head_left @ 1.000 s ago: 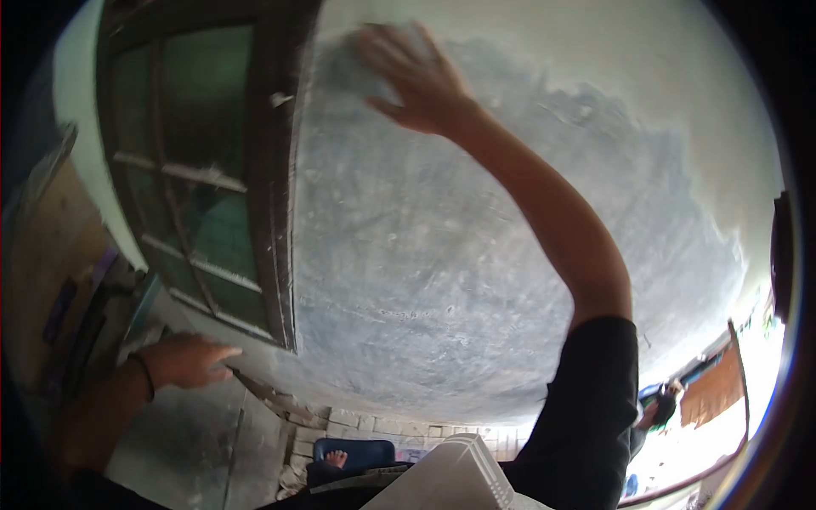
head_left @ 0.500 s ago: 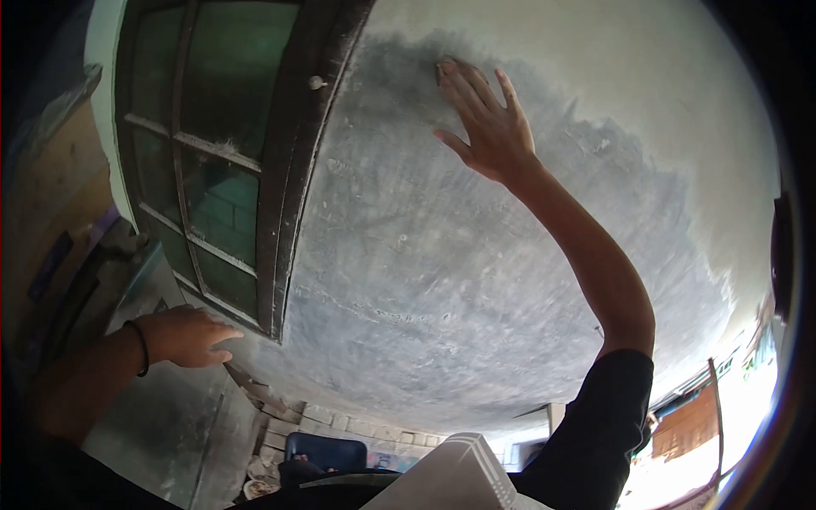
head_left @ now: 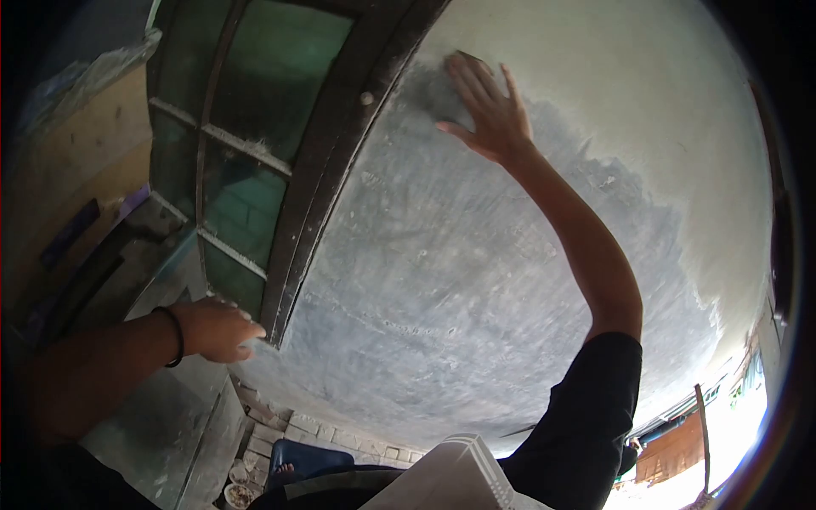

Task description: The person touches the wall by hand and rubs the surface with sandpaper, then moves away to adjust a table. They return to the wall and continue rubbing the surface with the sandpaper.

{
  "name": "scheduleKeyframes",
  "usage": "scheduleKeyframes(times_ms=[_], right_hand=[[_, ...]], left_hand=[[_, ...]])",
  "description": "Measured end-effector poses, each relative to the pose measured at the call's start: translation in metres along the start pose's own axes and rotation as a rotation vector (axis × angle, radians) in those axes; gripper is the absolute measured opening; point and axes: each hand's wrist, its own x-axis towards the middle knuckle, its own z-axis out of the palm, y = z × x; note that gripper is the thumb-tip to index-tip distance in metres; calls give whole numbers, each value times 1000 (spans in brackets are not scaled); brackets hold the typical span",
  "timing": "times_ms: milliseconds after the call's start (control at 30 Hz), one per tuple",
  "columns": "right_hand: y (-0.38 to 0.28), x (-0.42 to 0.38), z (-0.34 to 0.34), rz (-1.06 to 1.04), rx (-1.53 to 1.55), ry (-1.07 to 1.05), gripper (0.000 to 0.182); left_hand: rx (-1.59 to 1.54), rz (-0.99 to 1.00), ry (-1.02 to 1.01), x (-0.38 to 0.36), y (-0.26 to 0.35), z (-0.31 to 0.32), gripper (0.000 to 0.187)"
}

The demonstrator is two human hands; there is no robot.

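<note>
My right hand [head_left: 493, 115] is raised against the wall [head_left: 442, 246], fingers stretched over a thin dark flat piece [head_left: 473, 59] that shows only at its edge by the fingertips. The thumb points left, apart from the fingers. Around the fingertips the grey patch meets pale paint. My left hand [head_left: 223, 330], with a black band on the wrist, is beside the lower corner of the dark window frame [head_left: 285, 285]. Its fingers are curled in and the thumb lies close; what they hold, if anything, is hidden.
Green glass panes [head_left: 276, 81] fill the window at the upper left. Below are a blue chair [head_left: 310, 459], a bowl [head_left: 239, 495] and block masonry [head_left: 340, 438]. A board [head_left: 93, 144] with a plastic sheet stands at the far left. Bright daylight enters at the lower right.
The view has shifted left, so the window sits further right. My right hand has moved slightly toward the window over the wall. My left hand's fingers are more curled than before.
</note>
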Motion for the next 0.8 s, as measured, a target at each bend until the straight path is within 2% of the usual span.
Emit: scheduleKeyframes(times_ms=[100,167,200,267,367,600,700,767,800], right_hand=[[-6,-24,-5,5,60,-34,91],[-4,-16,-12,24,-14,-53,91],[-6,-8,-12,36,-19,-53,91],[-15,16,-14,69,-107,-48,90],[-18,28,-11,90,-77,-12,90],[-8,-32,-15,62,17,-109,90],[-6,-8,-7,97,12,-77,90],[-9,16,3,80,87,66,91],[-12,27,-5,101,48,44,92]], left_hand=[[154,-76,-43,4,9,7,43],[442,-65,56,7,14,12,34],[454,-66,57,5,15,13,34],[330,-20,49,5,19,13,32],[351,-29,31,2,22,10,31],[273,-78,37,-2,25,21,32],[313,-98,10,-1,19,16,33],[304,-71,9,0,19,18,35],[296,-79,-38,1,19,13,37]])
